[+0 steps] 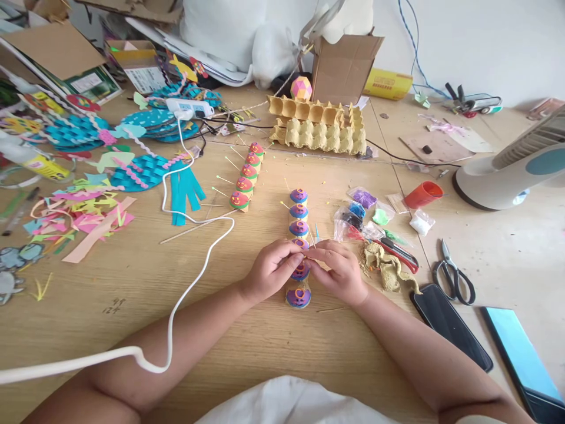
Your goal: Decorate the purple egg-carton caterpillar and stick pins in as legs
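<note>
A row of egg-carton cups [299, 228] with purple and blue clay tops and orange loops lies before me. Over its nearer half, my left hand [274, 268] and my right hand [338, 271] meet with fingertips pinched together. Whatever is between them is too small to make out. A thin stick [312, 237] juts up by my right fingers; whether they grip it I cannot tell. Part of the row is hidden under my fingers. Farther left stands a second row of cups [245, 184] with red and green tops, thin ball-tipped sticks poking from its sides.
A white cable [200, 268] crosses the table at left, near paper scraps [88, 218]. At right lie clay bags [364, 200], a red cutter [399, 254], scissors [451, 274], torn carton pieces [391, 271] and two phones [450, 324]. Egg cartons [324, 136] stand behind; a fan [498, 168] stands far right.
</note>
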Tool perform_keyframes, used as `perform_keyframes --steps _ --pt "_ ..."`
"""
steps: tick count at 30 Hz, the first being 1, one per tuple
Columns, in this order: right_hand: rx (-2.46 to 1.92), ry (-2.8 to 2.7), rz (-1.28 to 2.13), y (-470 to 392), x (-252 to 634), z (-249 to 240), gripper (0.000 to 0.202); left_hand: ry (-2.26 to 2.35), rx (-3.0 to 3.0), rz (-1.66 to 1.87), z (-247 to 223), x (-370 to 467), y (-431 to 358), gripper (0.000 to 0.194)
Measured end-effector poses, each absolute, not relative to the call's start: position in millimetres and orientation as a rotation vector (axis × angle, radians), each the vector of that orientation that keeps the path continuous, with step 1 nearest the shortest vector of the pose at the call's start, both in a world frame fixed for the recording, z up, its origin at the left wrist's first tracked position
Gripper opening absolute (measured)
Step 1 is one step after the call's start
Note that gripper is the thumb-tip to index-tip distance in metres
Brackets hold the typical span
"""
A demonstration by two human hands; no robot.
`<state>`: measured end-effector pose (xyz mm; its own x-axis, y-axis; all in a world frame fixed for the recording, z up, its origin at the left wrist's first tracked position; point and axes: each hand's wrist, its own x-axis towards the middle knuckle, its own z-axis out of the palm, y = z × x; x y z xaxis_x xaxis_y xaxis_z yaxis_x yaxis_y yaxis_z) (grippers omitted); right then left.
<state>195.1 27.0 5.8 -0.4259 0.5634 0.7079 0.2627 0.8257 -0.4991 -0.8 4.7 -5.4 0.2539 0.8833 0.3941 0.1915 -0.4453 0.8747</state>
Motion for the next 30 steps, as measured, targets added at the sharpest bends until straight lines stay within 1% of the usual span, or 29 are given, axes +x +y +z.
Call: perform_keyframes --steps 7,15,18,22,26,30 --pt "-0.634 -2.01 0.372 27.0 195.1 7.7 0.02 0.99 1.794 1.225 -4.8 -1.2 3.8 0.023" --pt "-0.629 -2.015 0.364 26.1 194.8 2.8 0.025 0.987 1.876 1.269 -3.5 0.2 4.6 0.01" --pt "-0.642 -2.017 0.377 23.7 193.1 2.6 0.024 0.995 1.936 1.296 -0.7 0.9 4.6 0.012" --pt "-0.737 -1.989 0.46 20.9 192.3 5.6 0.016 1.032 1.978 1.319 0.1 1.3 3.8 0.014" --pt "-0.954 -1.895 0.62 22.3 195.4 9.0 0.007 1.131 1.758 1.332 -1.6 1.3 3.6 0.016" --pt "-0.92 -1.889 0.737 24.2 197.9 9.8 0.006 1.13 1.48 1.343 -3.4 1.4 5.7 0.026"
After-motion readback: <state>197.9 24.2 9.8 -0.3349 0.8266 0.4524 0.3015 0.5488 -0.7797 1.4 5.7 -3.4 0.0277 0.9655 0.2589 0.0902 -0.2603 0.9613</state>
